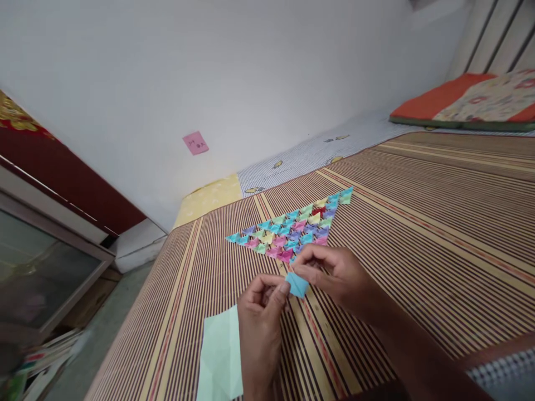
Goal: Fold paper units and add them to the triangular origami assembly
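Note:
Between my two hands is a small folded piece of blue paper (297, 284). My left hand (264, 312) pinches its left corner between thumb and forefinger. At its upper right edge, my right hand (330, 275) grips it with thumb and fingertips. Just beyond my hands, many small folded paper pieces (288, 228) in blue, green, pink, yellow, purple and red lie in rows that form a triangle. My right fingers hide part of its near corner. Partly behind my left wrist lies a creased pale green sheet (220, 356).
Everything lies on a striped woven mat (418, 223). A white wall (251, 83) with a pink note (195, 143) rises behind it. An orange and floral cushion (463, 100) sits at the far right. On the left, the mat's edge drops to the floor (112, 312) beside a glass-fronted cabinet (42, 262).

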`<move>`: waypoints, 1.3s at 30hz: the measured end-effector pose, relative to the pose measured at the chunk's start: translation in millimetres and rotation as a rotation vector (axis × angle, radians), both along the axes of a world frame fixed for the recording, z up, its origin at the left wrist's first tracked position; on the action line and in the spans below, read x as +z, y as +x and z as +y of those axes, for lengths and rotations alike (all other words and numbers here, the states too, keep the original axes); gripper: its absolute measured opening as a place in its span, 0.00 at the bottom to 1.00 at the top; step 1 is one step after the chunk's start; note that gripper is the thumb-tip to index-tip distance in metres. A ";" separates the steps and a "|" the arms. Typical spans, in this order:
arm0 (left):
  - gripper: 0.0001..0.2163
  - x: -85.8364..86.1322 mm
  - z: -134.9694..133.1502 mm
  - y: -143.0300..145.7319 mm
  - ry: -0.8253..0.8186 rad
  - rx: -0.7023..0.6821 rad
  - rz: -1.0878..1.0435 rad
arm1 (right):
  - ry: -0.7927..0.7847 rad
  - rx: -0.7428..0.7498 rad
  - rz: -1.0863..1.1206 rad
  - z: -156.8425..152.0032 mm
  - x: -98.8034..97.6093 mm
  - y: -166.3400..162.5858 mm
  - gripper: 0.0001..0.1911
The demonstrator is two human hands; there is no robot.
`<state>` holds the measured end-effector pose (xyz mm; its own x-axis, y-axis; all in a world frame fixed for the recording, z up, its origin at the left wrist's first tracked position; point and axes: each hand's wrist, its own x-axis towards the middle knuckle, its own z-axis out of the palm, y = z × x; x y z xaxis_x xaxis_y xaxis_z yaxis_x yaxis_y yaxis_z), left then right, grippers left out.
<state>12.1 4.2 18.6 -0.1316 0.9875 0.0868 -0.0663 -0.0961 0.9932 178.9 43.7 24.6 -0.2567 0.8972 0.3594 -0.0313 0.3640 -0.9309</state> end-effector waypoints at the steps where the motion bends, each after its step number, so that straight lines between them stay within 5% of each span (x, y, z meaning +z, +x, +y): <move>1: 0.08 -2.4 1.4 0.8 0.020 0.044 -0.075 | -0.025 0.013 0.018 0.2 -0.4 -1.4 0.06; 6: 0.08 -9.4 5.9 10.1 0.061 0.089 -0.298 | -0.036 0.088 0.142 -2.1 -5.7 -13.2 0.04; 12: 0.11 1.8 -2.9 10.9 0.100 0.205 0.020 | 0.354 -0.202 -0.089 -2.9 -12.6 -17.2 0.08; 16: 0.09 5.5 -3.4 9.3 0.080 0.160 0.028 | 0.494 -0.210 -0.104 -3.1 -13.4 -17.3 0.11; 33: 0.08 0.0 -3.8 11.1 0.082 0.194 -0.124 | 0.245 -0.144 0.155 -9.2 -6.4 -22.7 0.06; 39: 0.08 0.9 -4.8 16.8 0.078 0.222 -0.218 | 0.326 -0.184 0.118 -9.7 -4.2 -20.5 0.06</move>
